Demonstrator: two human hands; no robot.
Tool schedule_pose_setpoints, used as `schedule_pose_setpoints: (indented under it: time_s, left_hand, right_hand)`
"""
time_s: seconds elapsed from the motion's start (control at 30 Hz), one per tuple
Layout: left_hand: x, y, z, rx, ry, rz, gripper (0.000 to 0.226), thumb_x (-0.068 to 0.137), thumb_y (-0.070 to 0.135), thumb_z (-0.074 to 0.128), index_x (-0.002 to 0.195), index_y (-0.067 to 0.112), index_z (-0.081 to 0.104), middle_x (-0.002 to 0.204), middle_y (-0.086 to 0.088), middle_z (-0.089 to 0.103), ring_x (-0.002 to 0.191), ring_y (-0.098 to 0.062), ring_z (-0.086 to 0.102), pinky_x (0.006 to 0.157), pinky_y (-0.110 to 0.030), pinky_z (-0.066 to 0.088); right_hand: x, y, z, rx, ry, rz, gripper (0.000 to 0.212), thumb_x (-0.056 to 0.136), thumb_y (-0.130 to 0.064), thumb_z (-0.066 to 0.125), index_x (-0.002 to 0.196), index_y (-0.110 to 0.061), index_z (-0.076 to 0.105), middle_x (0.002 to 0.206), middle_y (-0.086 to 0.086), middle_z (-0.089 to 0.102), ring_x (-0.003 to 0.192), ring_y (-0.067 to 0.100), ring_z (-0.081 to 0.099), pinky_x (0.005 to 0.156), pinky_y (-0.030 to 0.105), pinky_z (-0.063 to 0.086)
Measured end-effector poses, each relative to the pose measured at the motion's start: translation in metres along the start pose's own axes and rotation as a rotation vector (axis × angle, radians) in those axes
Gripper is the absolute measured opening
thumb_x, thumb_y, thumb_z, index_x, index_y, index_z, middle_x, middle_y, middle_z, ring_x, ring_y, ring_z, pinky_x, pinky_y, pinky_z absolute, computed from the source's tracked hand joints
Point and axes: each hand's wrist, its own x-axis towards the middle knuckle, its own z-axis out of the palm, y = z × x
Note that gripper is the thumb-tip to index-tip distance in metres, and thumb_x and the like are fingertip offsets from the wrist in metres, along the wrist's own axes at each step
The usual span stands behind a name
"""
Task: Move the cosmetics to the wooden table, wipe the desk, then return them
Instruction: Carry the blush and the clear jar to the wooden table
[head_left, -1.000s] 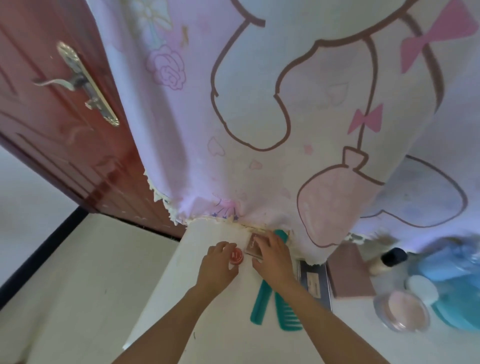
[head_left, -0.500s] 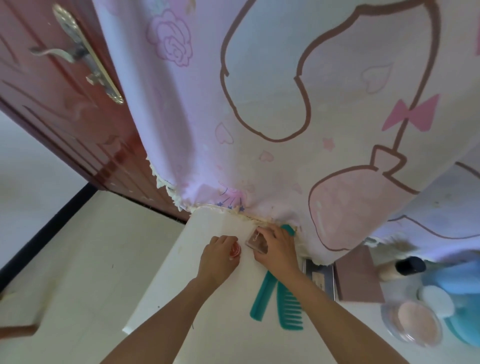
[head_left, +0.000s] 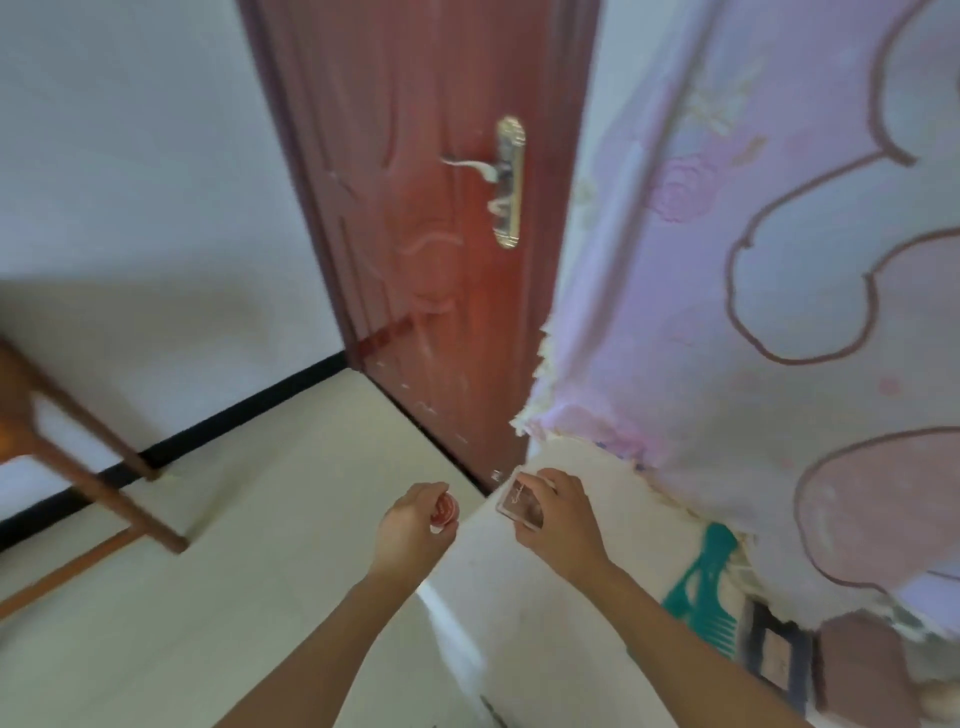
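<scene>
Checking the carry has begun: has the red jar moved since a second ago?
Yes, leftward. The left hand holds the red jar past the white desk's corner, over the floor; earlier it sat on the desk by the teal comb.

wooden table (head_left: 13, 405): cut off by the left edge; only a corner and legs show.
red jar (head_left: 443, 512): partly hidden by the left hand (head_left: 410, 530).
flat case (head_left: 521, 501): lettering too small to read; near edge hidden by the right hand (head_left: 563, 519).
teal comb (head_left: 701, 584): blurred, one end under the curtain (head_left: 779, 260) fringe.
dark palette (head_left: 776, 649): smeared, details unreadable.
</scene>
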Motion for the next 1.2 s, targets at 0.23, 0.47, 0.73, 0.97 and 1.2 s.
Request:
schedule_pose_setpoints:
  time_s: [0.23,0.47,0.73,0.97,1.2]
  left_hand:
    - [-0.082,-0.104,-0.124,-0.039,0.314,-0.225,0.045,0.082,0.017,0.065,0.125,0.013,0.052,0.124,-0.001,0.055,0.110,-0.019,0.053,0.090,-0.022,0.041]
    - [-0.215,-0.188,-0.233,0.059,0.647,-0.385,0.044,0.079,0.015,0.069,0.121,0.011,0.056,0.115,-0.002,0.058,0.108,-0.020,0.053,0.086,-0.018,0.037]
    - [-0.347,-0.232,-0.325,0.173,0.908,-0.559,0.047,0.081,0.018,0.065,0.126,0.013,0.052,0.118,-0.002,0.057,0.109,-0.021,0.053,0.086,-0.024,0.041]
    - [-0.388,-0.246,-0.361,0.273,1.007,-0.664,0.050,0.083,0.020,0.063,0.130,0.015,0.048,0.122,-0.003,0.056,0.111,-0.018,0.050,0.084,-0.021,0.037]
    - [-0.360,-0.266,-0.398,0.294,1.029,-0.704,0.050,0.083,0.021,0.062,0.130,0.016,0.047,0.126,-0.004,0.055,0.112,-0.019,0.052,0.087,-0.023,0.039]
  right_hand:
    - [0.004,-0.156,0.063,0.043,-0.124,-0.407,0.053,0.072,-0.012,0.066,0.123,-0.014,0.055,0.120,0.010,0.052,0.115,0.029,0.043,0.094,0.025,0.031]
    - [-0.035,-0.320,0.130,0.044,-0.246,-0.818,0.057,0.075,-0.019,0.067,0.129,-0.018,0.048,0.126,0.006,0.047,0.120,0.023,0.038,0.097,0.024,0.031]
    - [-0.095,-0.466,0.181,0.035,-0.328,-1.166,0.054,0.079,-0.024,0.063,0.131,-0.022,0.045,0.123,0.001,0.046,0.117,0.021,0.039,0.094,0.023,0.031]
    - [-0.112,-0.534,0.198,0.044,-0.349,-1.304,0.054,0.082,-0.026,0.061,0.133,-0.021,0.042,0.130,0.002,0.043,0.120,0.018,0.034,0.096,0.025,0.030]
    - [-0.069,-0.577,0.215,0.039,-0.294,-1.394,0.054,0.082,-0.027,0.061,0.132,-0.022,0.043,0.128,0.002,0.045,0.115,0.018,0.037,0.088,0.020,0.029]
